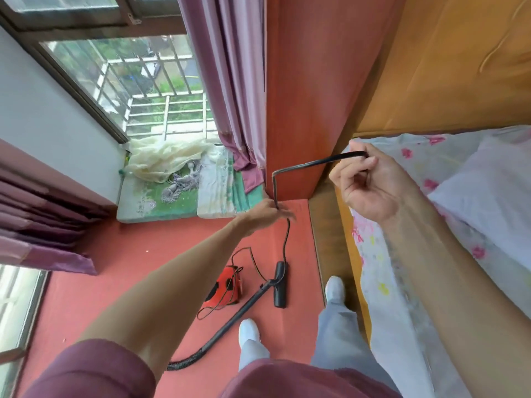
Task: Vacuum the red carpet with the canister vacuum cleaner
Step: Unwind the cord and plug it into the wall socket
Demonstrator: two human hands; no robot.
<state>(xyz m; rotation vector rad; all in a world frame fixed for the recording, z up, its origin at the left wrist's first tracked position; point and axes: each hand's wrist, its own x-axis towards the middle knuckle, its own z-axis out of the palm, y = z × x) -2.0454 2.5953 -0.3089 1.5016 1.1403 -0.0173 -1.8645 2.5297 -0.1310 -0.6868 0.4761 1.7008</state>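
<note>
A small red canister vacuum (pixel 225 287) lies on the red carpet (pixel 120 271) below me. Its black wand (pixel 238 313) runs to a black floor head (pixel 280 284) beside it, and the ribbed hose (pixel 184 363) curls off near my left arm. A black power cord (pixel 304 165) rises from the floor between my hands. My right hand (pixel 370 182) is raised and pinches the cord's upper end. My left hand (pixel 270 212) is stretched forward and closed around the cord lower down. Loose cord (pixel 253 259) loops over the canister.
A bed with a floral sheet (pixel 431 225) and wooden frame fills the right side. A red-brown wardrobe (pixel 313 96) stands ahead, purple curtains (pixel 230 81) and a window to its left. A green mat (pixel 178 196) with cream cloth lies under the window. My white-shoed feet stand by the wand.
</note>
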